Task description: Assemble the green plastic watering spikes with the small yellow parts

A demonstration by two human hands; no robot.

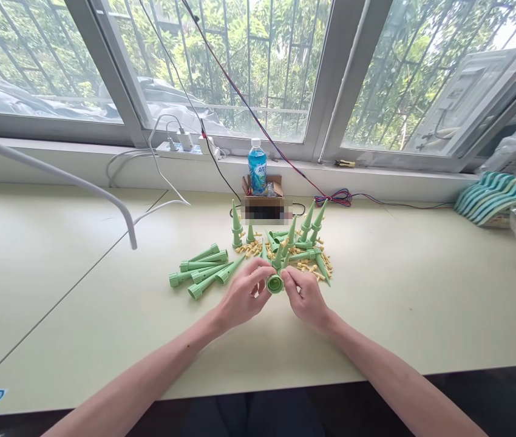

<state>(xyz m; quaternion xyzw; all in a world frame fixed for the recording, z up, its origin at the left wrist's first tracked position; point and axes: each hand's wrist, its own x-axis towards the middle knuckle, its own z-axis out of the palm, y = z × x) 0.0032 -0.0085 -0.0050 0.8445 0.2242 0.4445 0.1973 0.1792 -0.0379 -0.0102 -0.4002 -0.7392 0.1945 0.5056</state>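
A green plastic cone spike (276, 276) is held over the pale green table (422, 303), its wide round end toward me. My left hand (244, 297) pinches it from the left and my right hand (306, 297) pinches it from the right, fingers curled on both. Just beyond lies a heap of green cones (298, 240), some upright, mixed with several small yellow pieces (315, 267). A row of finished-looking green spikes (203, 270) lies flat to the left of my hands.
A small cardboard box (264, 203) and a blue-labelled bottle (257, 167) stand at the back by the window sill. Cables (331, 197) and a power strip (185, 145) run along the sill. Stacked teal parts (495, 194) lie far right. A white tube (80, 188) crosses the left.
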